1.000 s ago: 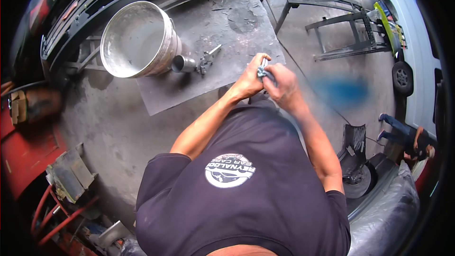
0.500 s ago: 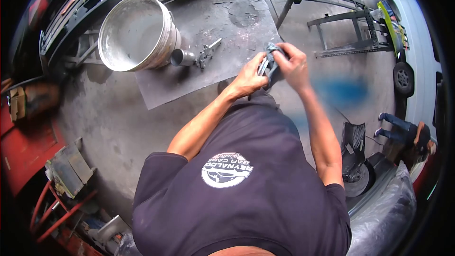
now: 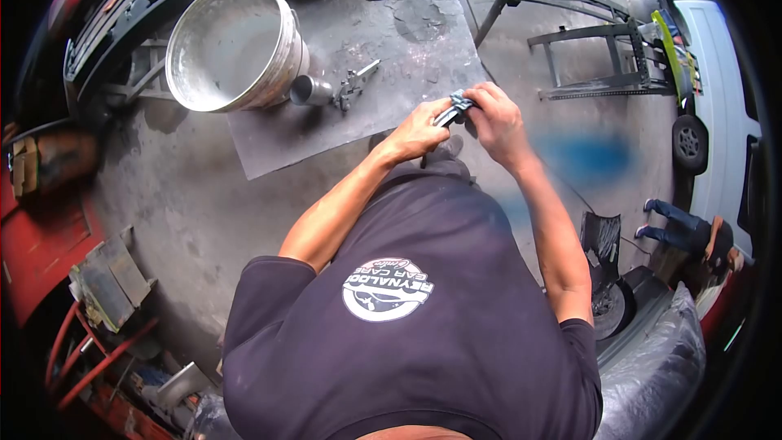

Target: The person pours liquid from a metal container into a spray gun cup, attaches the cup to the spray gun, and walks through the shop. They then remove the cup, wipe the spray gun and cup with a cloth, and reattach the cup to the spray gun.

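Observation:
My left hand (image 3: 417,132) is closed around a slim metallic piece (image 3: 444,117), whose kind I cannot make out. A bunched grey-blue cloth (image 3: 461,100) covers the far end of that piece. My right hand (image 3: 495,121) pinches the cloth there, its fingertips close to those of my left hand. Both hands are in front of my body, near the front right corner of a dark worktable (image 3: 281,143). On the table lie a metal tool resembling a spray gun (image 3: 354,85) and a metal cup (image 3: 311,90) on its side.
A large, dusty white bucket (image 3: 281,73) stands on the table's left side. Metal frame stands (image 3: 603,57) are at the upper right. A light-coloured van (image 3: 713,90) and another person (image 3: 692,228) are on the right. Red metal tubing (image 3: 106,363) is at the lower left.
My hands have shifted slightly, and the cloth is now bunched over the end of the metallic piece instead of hanging beneath my right hand. The whole view has shifted a little.

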A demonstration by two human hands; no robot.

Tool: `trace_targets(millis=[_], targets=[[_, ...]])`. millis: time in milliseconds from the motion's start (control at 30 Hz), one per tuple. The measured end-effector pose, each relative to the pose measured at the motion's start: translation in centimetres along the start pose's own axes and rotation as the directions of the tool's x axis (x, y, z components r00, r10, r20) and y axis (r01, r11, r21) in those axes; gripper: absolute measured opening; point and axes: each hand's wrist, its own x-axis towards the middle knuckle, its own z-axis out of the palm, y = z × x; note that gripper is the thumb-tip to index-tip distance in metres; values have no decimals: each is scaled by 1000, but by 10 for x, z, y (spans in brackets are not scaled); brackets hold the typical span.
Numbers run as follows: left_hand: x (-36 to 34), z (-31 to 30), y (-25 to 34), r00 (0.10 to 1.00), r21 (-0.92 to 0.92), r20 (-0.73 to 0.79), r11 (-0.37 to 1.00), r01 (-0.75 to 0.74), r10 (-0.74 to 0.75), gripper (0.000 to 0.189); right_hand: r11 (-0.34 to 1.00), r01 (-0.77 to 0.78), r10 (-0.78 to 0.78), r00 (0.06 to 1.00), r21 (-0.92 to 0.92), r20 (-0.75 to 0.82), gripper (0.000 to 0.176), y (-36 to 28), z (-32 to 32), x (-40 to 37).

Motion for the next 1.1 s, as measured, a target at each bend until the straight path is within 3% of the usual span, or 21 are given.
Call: trace_targets(millis=[33, 100, 133, 200, 267, 433, 500, 533, 600, 700, 767, 833, 900, 967, 1033, 1100], targets=[[0, 2, 4, 1000, 2, -3, 1000, -7, 7, 34, 992, -97, 97, 995, 75, 15, 24, 5, -3, 0], [-2, 7, 6, 988, -350, -139, 929, -119, 75, 32, 992, -54, 57, 998, 116, -26, 24, 7, -2, 2], [-2, 3, 1, 993, -423, -121, 904, -67, 17, 33, 982, -63, 69, 997, 175, -31, 24, 5, 1, 4], [-3, -4, -5, 981, -442, -192, 893, -91, 5, 31, 967, -73, 83, 996, 245, -33, 25, -1, 8, 6], [-7, -11, -12, 961, -457, -276, 879, -134, 3, 24, 948, -225, 218, 974, 224, 56, 25, -10, 9, 12], [-19, -15, -27, 902, -466, -428, 841, -276, 59, 16, 948, -205, 202, 979, 245, 38, 22, -8, 17, 7], [-21, -15, -30, 858, -319, -498, 893, -317, 126, 17, 947, -172, 180, 984, 272, -3, 20, -15, 16, 9], [-25, -16, -28, 856, -317, -501, 893, -319, 128, 17, 925, -186, 194, 981, 330, 8, 20, -24, 11, 13], [-32, -17, -21, 931, -424, -362, 882, -204, 42, 19, 902, -198, 208, 978, 384, 15, 21, -31, 13, 17], [-28, -17, -20, 910, -421, -409, 871, -254, 67, 25, 900, -231, 215, 973, 369, 82, 22, -35, 24, 15], [-29, -15, -14, 897, -517, -441, 816, -258, 4, 26, 848, -371, 333, 929, 378, 163, 23, -43, 25, 13], [-27, -15, -18, 859, -604, -511, 698, -385, 31, 32, 869, -332, 319, 943, 367, 97, 22, -40, 36, 10], [-29, -15, -15, 847, -554, -527, 732, -396, 60, 26, 876, -312, 334, 943, 367, 3, 20, -41, 41, 9], [-33, -18, 0, 881, -702, -471, 626, -340, -50, 26, 894, -275, 297, 955, 355, -10, 21, -42, 40, 14], [-30, -19, 5, 853, -705, -508, 625, -334, -117, 34, 909, -238, 263, 965, 343, -26, 21, -45, 39, 15], [-25, -32, -11, 851, -572, -522, 767, -290, -67, 33, 925, -192, 199, 980, 329, 11, 22, -53, 42, 13]])
